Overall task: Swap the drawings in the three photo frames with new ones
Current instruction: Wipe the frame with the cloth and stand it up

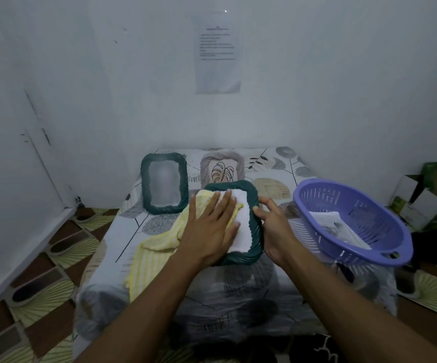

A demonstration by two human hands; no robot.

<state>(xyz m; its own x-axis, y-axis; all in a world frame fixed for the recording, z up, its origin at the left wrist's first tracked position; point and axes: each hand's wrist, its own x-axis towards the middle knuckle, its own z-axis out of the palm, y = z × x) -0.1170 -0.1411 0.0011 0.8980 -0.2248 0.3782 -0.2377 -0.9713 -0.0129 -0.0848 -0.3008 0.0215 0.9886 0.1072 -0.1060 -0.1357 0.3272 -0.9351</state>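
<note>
A dark green photo frame (254, 231) lies in the middle of the table, with white showing inside it. My left hand (209, 226) presses flat on a yellow striped cloth (154, 247) over the frame's face. At the frame's right edge my right hand (275, 226) grips the rim. A second green frame (145, 184) stands upright at the back left, its pane blurred. A grey frame (207, 166) with a leaf line drawing (222, 172) stands behind the middle one.
A purple plastic basket (317, 189) sits at the right with paper sheets (338, 224) inside. The table wears a leaf-patterned cover (238, 289). White walls close in behind and left; a printed sheet (218, 53) hangs on the back wall. Cardboard boxes (427, 195) stand at far right.
</note>
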